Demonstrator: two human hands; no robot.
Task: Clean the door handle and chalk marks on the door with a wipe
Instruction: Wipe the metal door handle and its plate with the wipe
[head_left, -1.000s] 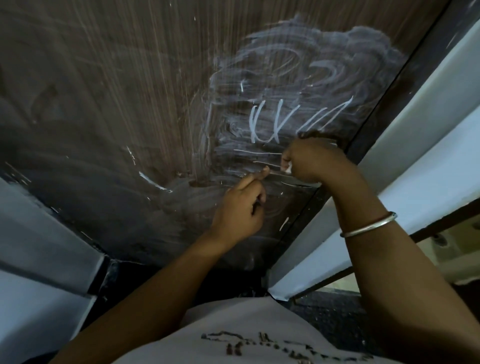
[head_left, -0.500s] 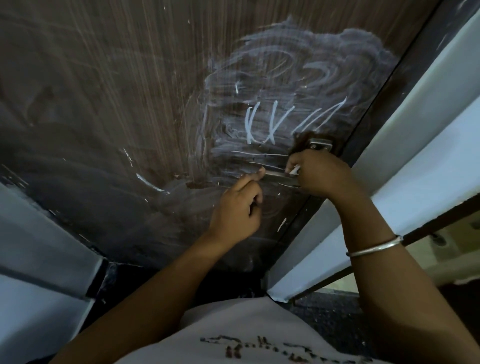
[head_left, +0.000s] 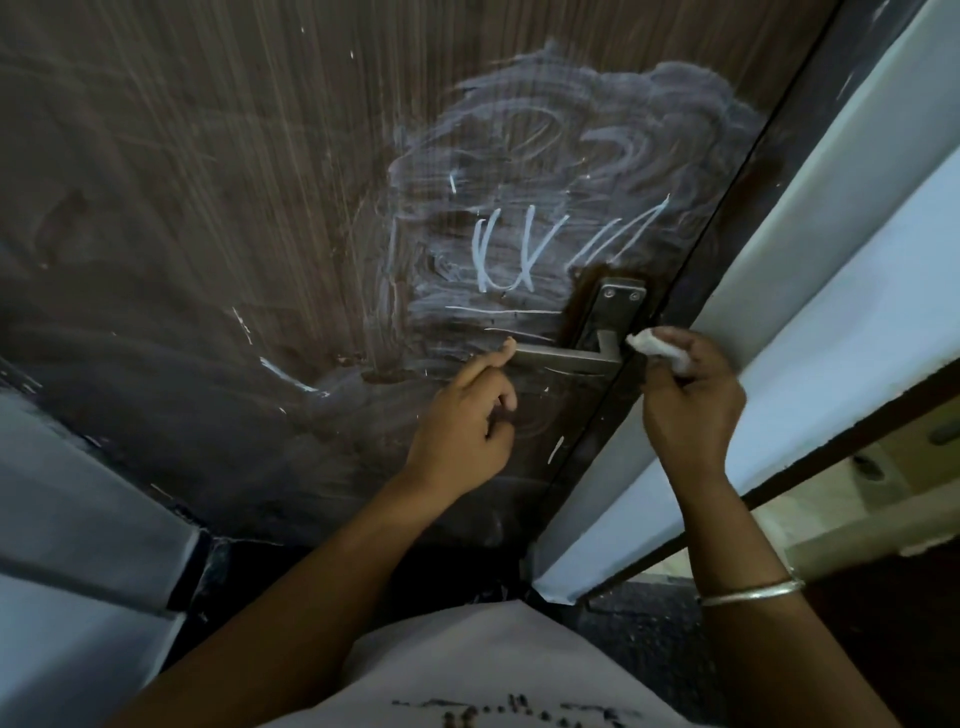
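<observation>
A dark wooden door (head_left: 208, 208) fills the view. White chalk marks (head_left: 524, 249) and a wide smeared chalk haze sit above a metal lever door handle (head_left: 566, 356) on its steel plate (head_left: 615, 306). My left hand (head_left: 467, 415) is mostly curled, its forefinger touching the free end of the lever. My right hand (head_left: 691, 400) is off the door, to the right of the handle by the door's edge, pinching a small crumpled white wipe (head_left: 657, 348).
A white door frame (head_left: 779, 338) runs diagonally on the right, with a lit room beyond it. Pale wall panels (head_left: 67, 519) lie at the lower left. Short chalk strokes (head_left: 291, 376) mark the door left of the handle.
My right hand with the wipe has slid down and right off the handle, uncovering the lever and plate. The left hand stays by the lever's end.
</observation>
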